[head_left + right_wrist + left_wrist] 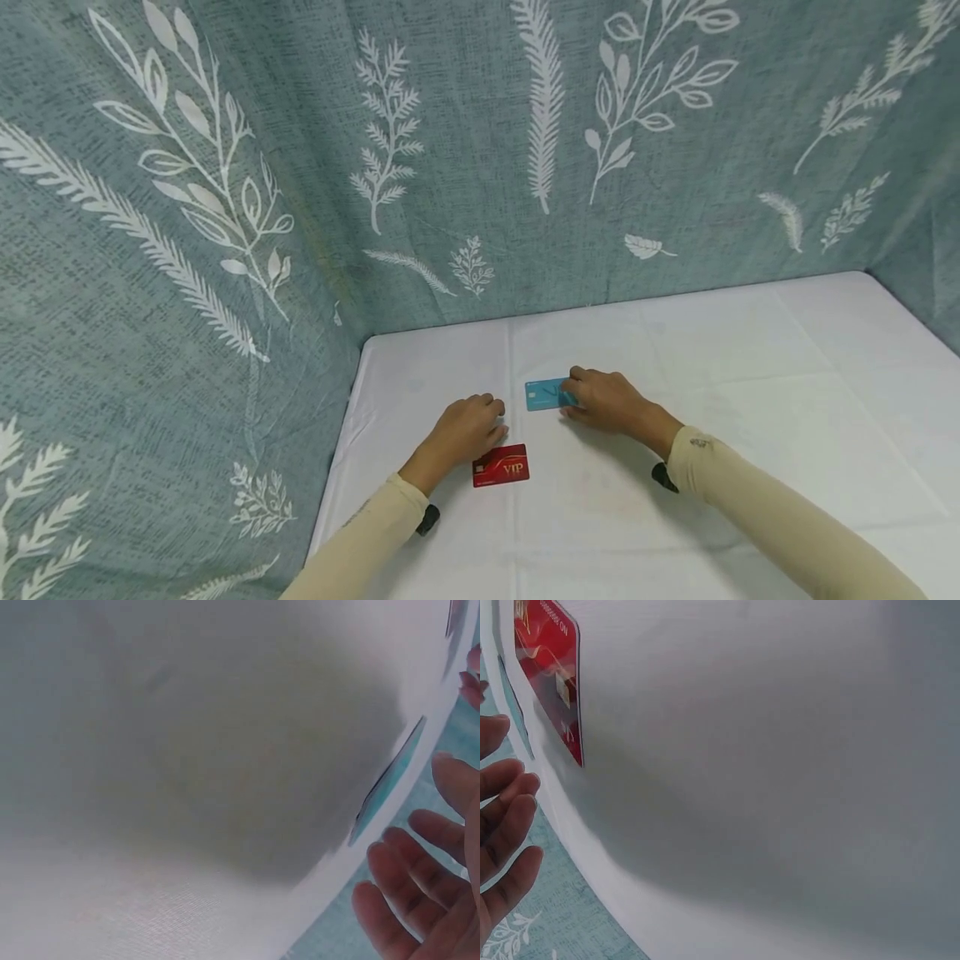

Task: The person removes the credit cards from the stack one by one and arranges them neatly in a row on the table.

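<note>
A blue card (543, 395) lies flat on the white table. My right hand (606, 402) is over its right end, hiding that part. In the right wrist view the blue card (390, 784) shows edge-on, and the thumb and loosely bent fingers (405, 889) are apart from each other with nothing gripped between them. Nearer to me lies a red card (501, 467) marked VIP. Just above its upper left corner is my left hand (467, 427), its fingers relaxed and holding nothing. The red card (551, 664) lies beside that hand's fingers (514, 825) in the left wrist view.
A white cloth (720, 358) with fold lines covers the table. Behind and to the left hangs a blue-green curtain (480, 167) with white leaf prints, meeting the table's far edge. Dark wrist-worn devices (428, 520) sit under both forearms.
</note>
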A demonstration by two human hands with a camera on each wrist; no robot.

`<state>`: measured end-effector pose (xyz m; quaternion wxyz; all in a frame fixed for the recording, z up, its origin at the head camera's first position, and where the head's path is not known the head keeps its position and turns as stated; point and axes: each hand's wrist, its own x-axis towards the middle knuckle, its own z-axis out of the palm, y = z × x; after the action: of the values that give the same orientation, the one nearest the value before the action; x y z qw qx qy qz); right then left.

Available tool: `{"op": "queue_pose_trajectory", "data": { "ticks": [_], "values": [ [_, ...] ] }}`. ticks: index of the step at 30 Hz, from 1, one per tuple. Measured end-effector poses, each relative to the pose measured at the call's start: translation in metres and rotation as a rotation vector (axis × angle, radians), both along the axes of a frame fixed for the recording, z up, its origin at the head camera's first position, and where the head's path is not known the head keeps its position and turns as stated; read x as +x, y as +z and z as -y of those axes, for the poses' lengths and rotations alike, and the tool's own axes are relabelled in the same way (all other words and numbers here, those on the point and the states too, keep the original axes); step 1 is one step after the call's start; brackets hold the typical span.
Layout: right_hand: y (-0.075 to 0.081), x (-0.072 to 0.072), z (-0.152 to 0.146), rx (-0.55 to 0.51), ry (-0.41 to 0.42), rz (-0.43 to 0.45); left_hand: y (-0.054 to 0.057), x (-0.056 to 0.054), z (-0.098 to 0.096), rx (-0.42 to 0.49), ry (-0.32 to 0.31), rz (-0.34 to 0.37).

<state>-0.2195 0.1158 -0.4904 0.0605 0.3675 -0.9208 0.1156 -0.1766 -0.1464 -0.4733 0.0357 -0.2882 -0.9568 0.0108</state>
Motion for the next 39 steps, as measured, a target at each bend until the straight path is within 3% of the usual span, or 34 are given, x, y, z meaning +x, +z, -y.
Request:
{"op": "queue_pose_trajectory", "data": {
  "ticks": [16,24,30,39],
  "values": [
    [-0.001,-0.008,0.008,0.027,-0.025,0.018,-0.007,-0.016,-0.015,-0.007,0.022,-0.017],
    [-0.001,-0.013,0.004,0.027,-0.027,-0.014,-0.005,-0.024,-0.02,-0.014,0.036,-0.008],
    [-0.003,-0.014,0.003,0.019,-0.045,-0.017,-0.008,-0.028,-0.023,-0.006,0.033,0.03],
    [-0.007,-0.017,0.003,0.004,-0.044,-0.045,-0.011,-0.031,-0.025,-0.006,0.094,0.098]
  ]
}}
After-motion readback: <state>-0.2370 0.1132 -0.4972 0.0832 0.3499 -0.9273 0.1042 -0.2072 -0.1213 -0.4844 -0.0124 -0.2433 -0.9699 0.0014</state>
